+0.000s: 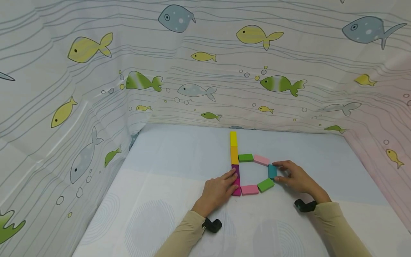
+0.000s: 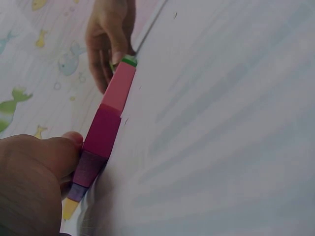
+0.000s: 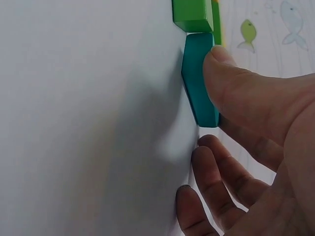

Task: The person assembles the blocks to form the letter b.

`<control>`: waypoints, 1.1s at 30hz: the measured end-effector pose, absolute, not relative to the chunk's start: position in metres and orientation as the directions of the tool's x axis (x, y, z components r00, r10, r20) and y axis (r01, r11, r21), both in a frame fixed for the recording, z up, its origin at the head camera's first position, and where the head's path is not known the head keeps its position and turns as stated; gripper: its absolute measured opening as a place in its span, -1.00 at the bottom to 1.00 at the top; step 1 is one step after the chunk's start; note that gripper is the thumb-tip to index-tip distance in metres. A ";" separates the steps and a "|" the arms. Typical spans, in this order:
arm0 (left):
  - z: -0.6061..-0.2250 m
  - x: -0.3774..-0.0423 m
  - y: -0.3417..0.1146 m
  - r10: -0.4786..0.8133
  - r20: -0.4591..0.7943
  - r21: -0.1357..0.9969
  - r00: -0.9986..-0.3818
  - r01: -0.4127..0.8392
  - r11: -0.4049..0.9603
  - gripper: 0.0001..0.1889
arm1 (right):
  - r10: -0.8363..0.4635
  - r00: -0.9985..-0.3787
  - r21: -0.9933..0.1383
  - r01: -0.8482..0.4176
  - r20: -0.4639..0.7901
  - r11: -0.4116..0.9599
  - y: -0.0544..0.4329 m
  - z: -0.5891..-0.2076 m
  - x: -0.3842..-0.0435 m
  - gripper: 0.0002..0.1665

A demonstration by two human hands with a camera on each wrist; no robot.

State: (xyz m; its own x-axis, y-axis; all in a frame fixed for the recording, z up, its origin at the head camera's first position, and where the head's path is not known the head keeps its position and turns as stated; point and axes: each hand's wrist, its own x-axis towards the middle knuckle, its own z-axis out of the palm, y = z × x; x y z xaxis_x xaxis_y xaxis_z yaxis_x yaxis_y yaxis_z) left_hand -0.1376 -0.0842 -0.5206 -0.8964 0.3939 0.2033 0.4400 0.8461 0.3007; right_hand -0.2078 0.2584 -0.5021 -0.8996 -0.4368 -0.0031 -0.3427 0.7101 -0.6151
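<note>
Flat coloured blocks lie on the table in a shape with a straight column at left and a loop at right. The left hand [image 1: 218, 189] rests its fingers on the purple blocks [image 1: 236, 191] at the column's lower end. At the loop's right side, the right hand [image 1: 298, 178] pinches the teal block [image 1: 272, 171] between thumb and forefinger, its other fingers loosely bent. In the right wrist view, the thumb [image 3: 246, 88] lies against the teal block, whose end is beside a green block [image 3: 193, 14].
Above the purple sit an orange block [image 1: 234, 155] and a yellow block [image 1: 233, 138]. The loop also has a green block [image 1: 245, 157], pink blocks [image 1: 261, 160] and another green block [image 1: 265, 185]. A fish-print sheet [image 1: 224, 71] stands behind the table [image 1: 179, 150].
</note>
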 end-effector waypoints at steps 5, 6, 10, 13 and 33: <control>-0.521 -0.137 -0.084 0.394 0.196 0.303 -0.898 0.438 0.847 -0.50 | -0.450 -0.893 -0.615 -0.350 -0.008 0.706 0.259 -0.500 -0.208 -0.29; -0.521 -0.137 -0.084 0.395 0.196 0.303 -0.898 0.438 0.846 -0.50 | -0.453 -0.891 -0.616 -0.352 -0.009 0.705 0.259 -0.500 -0.208 -0.29; -0.521 -0.137 -0.085 0.396 0.192 0.302 -0.898 0.438 0.846 -0.50 | -0.453 -0.891 -0.622 -0.342 -0.022 0.704 0.258 -0.496 -0.211 -0.29; -0.520 -0.137 -0.085 0.395 0.194 0.304 -0.898 0.438 0.846 -0.49 | -0.430 -0.902 -0.626 -0.314 -0.039 0.714 0.255 -0.493 -0.219 -0.31; -0.524 -0.139 -0.086 0.393 0.178 0.319 -0.902 0.430 0.845 -0.48 | -0.400 -0.906 -0.614 -0.239 -0.137 0.752 0.226 -0.496 -0.267 -0.52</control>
State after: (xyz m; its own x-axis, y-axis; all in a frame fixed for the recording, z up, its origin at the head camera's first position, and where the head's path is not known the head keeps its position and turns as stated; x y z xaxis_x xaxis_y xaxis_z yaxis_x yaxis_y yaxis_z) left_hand -0.1389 -0.0860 -0.5241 -0.9024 0.3925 0.1779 0.4302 0.8445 0.3189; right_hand -0.2670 0.2263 -0.4958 -0.9061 -0.4002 -0.1373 -0.2390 0.7519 -0.6145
